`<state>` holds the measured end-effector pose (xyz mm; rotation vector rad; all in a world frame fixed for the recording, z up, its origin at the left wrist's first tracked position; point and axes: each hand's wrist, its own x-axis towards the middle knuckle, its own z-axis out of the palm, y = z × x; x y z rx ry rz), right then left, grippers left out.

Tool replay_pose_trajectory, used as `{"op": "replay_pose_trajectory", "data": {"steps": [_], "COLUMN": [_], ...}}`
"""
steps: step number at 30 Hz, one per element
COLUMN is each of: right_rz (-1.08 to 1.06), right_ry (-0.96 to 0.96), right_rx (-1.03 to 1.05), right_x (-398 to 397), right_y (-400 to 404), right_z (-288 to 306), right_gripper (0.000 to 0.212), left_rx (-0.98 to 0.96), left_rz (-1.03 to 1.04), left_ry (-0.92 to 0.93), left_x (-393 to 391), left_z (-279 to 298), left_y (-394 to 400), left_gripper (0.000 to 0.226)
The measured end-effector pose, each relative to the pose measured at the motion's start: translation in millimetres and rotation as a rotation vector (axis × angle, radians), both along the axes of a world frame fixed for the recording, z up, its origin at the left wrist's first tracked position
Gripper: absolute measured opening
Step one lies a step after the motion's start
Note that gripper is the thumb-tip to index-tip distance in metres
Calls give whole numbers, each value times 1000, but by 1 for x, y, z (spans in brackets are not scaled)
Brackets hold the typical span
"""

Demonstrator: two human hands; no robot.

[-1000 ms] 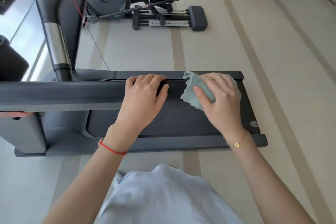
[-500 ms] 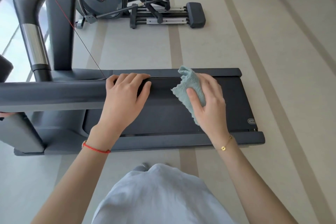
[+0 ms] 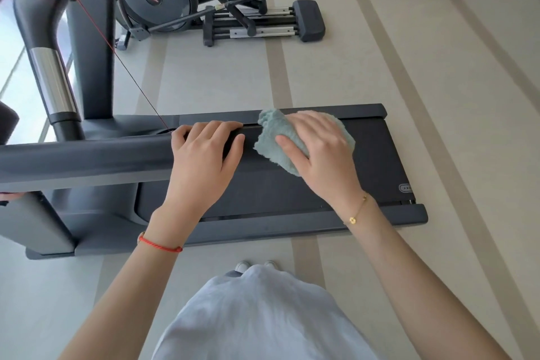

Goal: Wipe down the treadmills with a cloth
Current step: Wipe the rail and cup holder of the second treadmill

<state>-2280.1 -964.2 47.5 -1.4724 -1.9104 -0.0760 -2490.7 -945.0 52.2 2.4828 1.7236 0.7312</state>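
Observation:
A dark grey treadmill lies across the view, its black belt [image 3: 377, 161] stretching to the right. Its near handrail [image 3: 87, 158] runs in from the left edge. My left hand [image 3: 204, 161] grips the end of this handrail, fingers curled over its top. Just right of it, my right hand [image 3: 321, 155] holds a crumpled light blue cloth [image 3: 271, 137] above the belt, level with the rail's end. Whether the cloth touches the rail I cannot tell.
The treadmill's upright post [image 3: 90, 52] and curved far handle [image 3: 49, 76] rise at the left, with a thin red safety cord [image 3: 117, 52] hanging down. An elliptical trainer [image 3: 228, 9] stands behind. Beige striped floor spreads to the right. My white shoes [image 3: 254, 265] stand close to the deck.
My right hand has turned flatter and moved the cloth a little closer to my left hand. My left hand keeps its grip on the handrail.

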Motion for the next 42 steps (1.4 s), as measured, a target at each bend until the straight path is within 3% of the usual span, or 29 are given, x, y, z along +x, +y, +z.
{"op": "replay_pose_trajectory", "data": {"steps": [3,6,16,26,42], "right_rz": [-59,-55,106,181,192], "right_ry": [-118,-119,-339,-321,-318], "right_rx": [-60,-101,75,97,90], "right_x": [-5,0,-40,-181,-442], "right_y": [19,19,17,45,71], "right_z": [15,18,8,9,12], "right_gripper": [42,43,46,43,42], "left_rx": [-13,-50,-6,23,24], "left_rz": [-14,-32,28,146,154], "left_ry": [-16,-33,-27,-36,-83], "left_x": [0,-5,-62,-186,-426], "left_z": [1,3,6,5,9], "left_y": [-1,0,-5,5,28], "left_gripper": [37,39,33,31,32]}}
